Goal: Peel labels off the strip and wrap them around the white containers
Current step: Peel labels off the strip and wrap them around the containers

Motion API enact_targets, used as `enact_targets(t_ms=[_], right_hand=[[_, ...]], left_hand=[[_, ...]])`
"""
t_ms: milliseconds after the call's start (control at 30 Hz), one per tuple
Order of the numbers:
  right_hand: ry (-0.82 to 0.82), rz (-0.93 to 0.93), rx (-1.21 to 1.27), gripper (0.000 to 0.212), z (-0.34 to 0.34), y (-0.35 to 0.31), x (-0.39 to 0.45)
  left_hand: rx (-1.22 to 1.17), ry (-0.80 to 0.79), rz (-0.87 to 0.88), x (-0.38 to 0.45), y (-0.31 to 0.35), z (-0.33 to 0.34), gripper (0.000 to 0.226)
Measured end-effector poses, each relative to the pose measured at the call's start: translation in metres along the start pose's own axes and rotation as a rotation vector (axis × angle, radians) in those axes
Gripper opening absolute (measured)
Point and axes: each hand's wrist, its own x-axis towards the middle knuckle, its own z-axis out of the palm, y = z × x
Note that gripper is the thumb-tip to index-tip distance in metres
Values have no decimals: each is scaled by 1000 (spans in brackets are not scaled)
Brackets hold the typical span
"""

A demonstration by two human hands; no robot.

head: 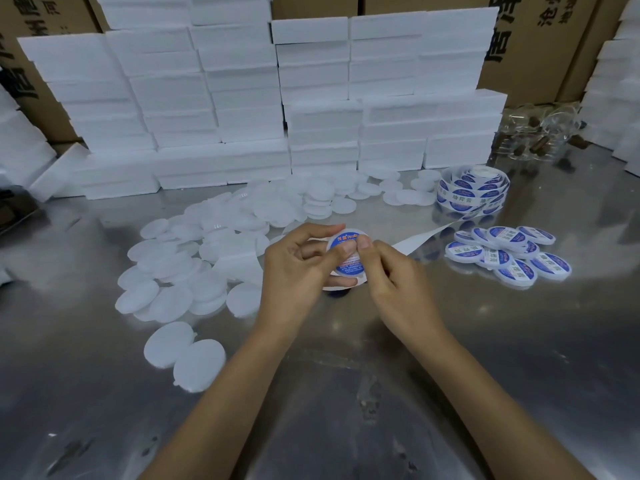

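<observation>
A shiny metal desk point(485, 358) fills the view, backed by a wall of stacked white foam blocks point(263, 98) with brown cardboard boxes point(540, 46) behind them. At the far right edge of the desk lies a heap of clear plastic bits with brown pieces point(540, 136) among them.

Above the middle of the desk, the left hand point(298, 271) holds a round white container point(348, 252) tilted toward the camera, its fingers curled round the container's left rim and underside. A blue and white label point(346, 244) sits on the container's face. The right hand point(398, 289) has its fingers curled, and its thumb point(363, 242) presses down on the label beside the left thumb.

To the left of the hands, a wide spread of bare white containers point(194, 258) covers the desk, some overlapping, and it runs on toward the foam blocks. To the right lies a small pile of labelled containers point(505, 254). Behind that pile sits a loose coil of label strip point(474, 190), and its empty white backing tail point(422, 239) trails across the desk toward the hands.
</observation>
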Motion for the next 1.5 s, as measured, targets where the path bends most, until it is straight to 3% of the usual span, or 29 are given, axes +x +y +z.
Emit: enact_targets(t_ms=[133, 267, 367, 500, 567, 633, 733, 900, 1000, 1200, 1333, 1500], right_hand=[[81, -54, -221, 54, -2, -1, -1], [79, -21, -285, 58, -3, 3, 1], [11, 60, -84, 55, -3, 7, 4], [73, 386, 202, 55, -7, 13, 13], [184, 578, 414, 51, -16, 20, 20], [272, 737, 604, 47, -31, 30, 27], [324, 863, 794, 47, -51, 43, 34], [236, 861, 831, 50, -58, 47, 34], [205, 838, 775, 44, -56, 44, 33], [191, 780, 565, 35, -44, 35, 32], [130, 656, 407, 31, -30, 30, 26], [110, 498, 330, 28, -23, 25, 17]], left_hand=[[33, 4, 15, -1, -3, 0, 9], [47, -51, -38, 2, -4, -2, 14], [167, -138, -63, 3, -6, -3, 33], [282, -274, -66, -1, -10, 2, 74], [324, -261, -33, -3, -13, 6, 71], [347, -216, -15, -3, -14, 7, 53], [354, -204, -32, -4, -16, 5, 32], [514, -408, -63, -14, -12, 0, 26], [727, -488, -33, -18, -3, -19, 25], [1294, -138, -43, -11, 14, -99, 15], [1364, -215, -221, 0, 10, -121, 60], [1329, -205, -168, 5, 4, -124, 60]])
